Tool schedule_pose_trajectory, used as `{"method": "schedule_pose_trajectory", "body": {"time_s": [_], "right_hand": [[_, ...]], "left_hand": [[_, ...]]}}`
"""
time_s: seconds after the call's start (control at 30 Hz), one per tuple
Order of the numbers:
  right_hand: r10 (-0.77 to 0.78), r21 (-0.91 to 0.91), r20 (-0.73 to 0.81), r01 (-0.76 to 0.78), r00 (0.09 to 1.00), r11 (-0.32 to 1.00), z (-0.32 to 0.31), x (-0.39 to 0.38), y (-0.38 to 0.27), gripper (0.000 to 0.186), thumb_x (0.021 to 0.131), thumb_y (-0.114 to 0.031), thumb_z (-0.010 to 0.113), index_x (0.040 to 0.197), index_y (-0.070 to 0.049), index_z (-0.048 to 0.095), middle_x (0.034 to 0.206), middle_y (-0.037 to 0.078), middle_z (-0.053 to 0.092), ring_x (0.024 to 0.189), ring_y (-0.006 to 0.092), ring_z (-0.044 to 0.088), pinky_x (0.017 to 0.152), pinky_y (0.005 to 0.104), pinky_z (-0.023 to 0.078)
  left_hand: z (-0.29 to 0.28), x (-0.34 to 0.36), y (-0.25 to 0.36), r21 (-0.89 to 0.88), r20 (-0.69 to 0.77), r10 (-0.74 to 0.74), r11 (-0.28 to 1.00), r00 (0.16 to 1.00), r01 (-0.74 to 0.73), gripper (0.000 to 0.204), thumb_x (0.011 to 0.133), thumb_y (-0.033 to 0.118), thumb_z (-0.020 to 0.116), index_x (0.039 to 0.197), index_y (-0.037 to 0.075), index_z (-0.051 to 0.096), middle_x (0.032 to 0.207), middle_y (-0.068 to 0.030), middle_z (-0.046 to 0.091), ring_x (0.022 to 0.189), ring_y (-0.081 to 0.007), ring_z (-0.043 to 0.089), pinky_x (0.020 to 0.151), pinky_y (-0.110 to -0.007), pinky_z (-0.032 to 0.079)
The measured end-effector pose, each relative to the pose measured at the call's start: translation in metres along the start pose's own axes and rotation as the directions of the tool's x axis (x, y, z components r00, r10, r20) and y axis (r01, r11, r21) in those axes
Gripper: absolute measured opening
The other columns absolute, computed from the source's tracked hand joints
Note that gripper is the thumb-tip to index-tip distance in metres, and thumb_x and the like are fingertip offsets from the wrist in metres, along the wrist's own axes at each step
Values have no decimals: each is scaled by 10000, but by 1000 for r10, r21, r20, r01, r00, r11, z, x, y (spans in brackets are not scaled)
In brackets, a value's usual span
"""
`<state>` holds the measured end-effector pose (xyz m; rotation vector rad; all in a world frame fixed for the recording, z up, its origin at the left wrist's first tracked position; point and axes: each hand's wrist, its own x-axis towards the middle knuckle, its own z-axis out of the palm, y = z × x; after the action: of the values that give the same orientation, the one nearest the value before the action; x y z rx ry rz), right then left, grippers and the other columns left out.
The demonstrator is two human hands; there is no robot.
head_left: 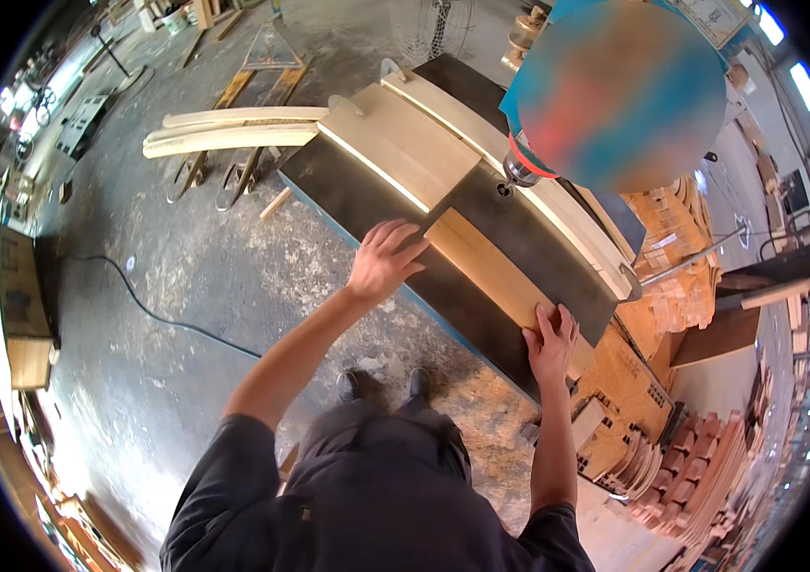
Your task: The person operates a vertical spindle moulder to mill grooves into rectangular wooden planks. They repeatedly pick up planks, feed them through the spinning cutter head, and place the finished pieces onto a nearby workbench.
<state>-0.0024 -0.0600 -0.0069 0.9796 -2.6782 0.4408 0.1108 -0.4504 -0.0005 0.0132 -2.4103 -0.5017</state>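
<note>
A light brown plank [481, 257] lies lengthwise on the dark machine table [314, 191]. My left hand [386, 257], fingers spread, is at its upper-left end, fingertips at the edge. My right hand [551, 345] holds the lower-right end with bent fingers and thumb. Beyond the plank, a wide pale panel [405, 143] and long pale rails [562, 210] lie along the table. A metal spindle with a cutter [515, 173] hangs above the rails from a turquoise machine, whose body is blurred.
Curved pale strips [224, 138] jut past the table's left end, near trestles. A cable [186, 324] crosses the floor at left. Stacked orange boards [672, 238] and reddish wooden pieces [700, 477] stand at right; a wooden cabinet [29, 315] stands far left.
</note>
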Motion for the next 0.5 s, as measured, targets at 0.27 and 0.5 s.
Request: {"method": "schedule_pose_trajectory", "body": {"time_s": [0.27, 0.5], "right_hand": [[9, -74, -134, -19, 991, 997, 27, 23, -10, 482, 948, -364, 747, 1408, -235, 681, 1486, 212, 521, 1358, 447, 509, 1154, 633, 383], [15, -86, -188, -32, 982, 996, 33, 49, -14, 474, 949, -409, 736, 1381, -217, 697, 1441, 204, 558, 1324, 442, 528, 1145, 608, 385]], "left_hand": [[50, 56, -55, -10, 74, 123, 992, 990, -123, 453, 730, 323, 864, 1165, 233, 779, 1392, -52, 598, 1384, -289, 519, 1182, -501, 425], [65, 78, -64, -33, 6, 135, 990, 991, -135, 380, 681, 284, 877, 1050, 223, 811, 1313, -24, 633, 1292, -269, 585, 1123, -483, 469]]}}
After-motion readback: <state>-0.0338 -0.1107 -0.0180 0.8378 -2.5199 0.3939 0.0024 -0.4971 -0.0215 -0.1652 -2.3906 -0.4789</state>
